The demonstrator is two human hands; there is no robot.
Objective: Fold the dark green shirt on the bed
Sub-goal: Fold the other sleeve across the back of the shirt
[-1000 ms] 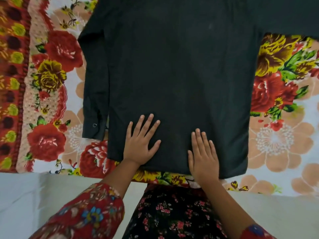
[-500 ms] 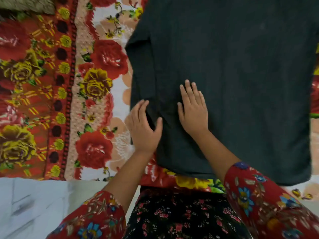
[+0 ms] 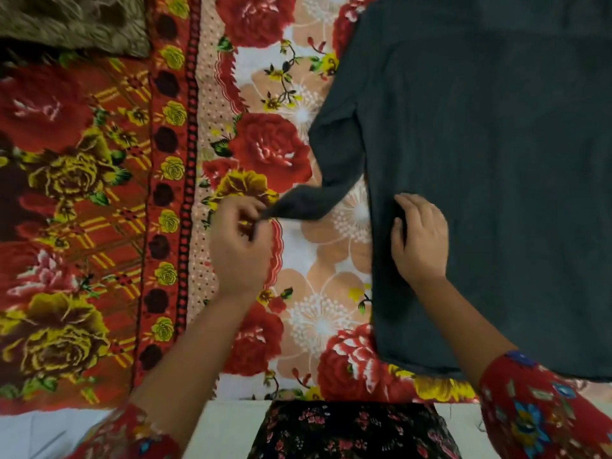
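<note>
The dark green shirt [image 3: 490, 180] lies flat on the bed, filling the right half of the head view, its hem toward me. Its left sleeve [image 3: 334, 173] bends outward to the left, off the body. My left hand [image 3: 240, 240] pinches the sleeve's cuff end and holds it out over the bedsheet. My right hand [image 3: 419, 238] rests on the shirt's left side edge, fingers curled over the fabric and pressing it down. The shirt's right side runs out of frame.
A floral bedsheet [image 3: 291, 293] with red and yellow roses covers the bed, with a red patterned border [image 3: 165, 193] on the left. A brownish cloth [image 3: 73, 24] lies at the top left. The bed's near edge and pale floor [image 3: 49, 432] are at the bottom.
Both hands left the hem and moved to the shirt's left side. My left hand took the sleeve cuff and pulled it out leftward; the view swung left.
</note>
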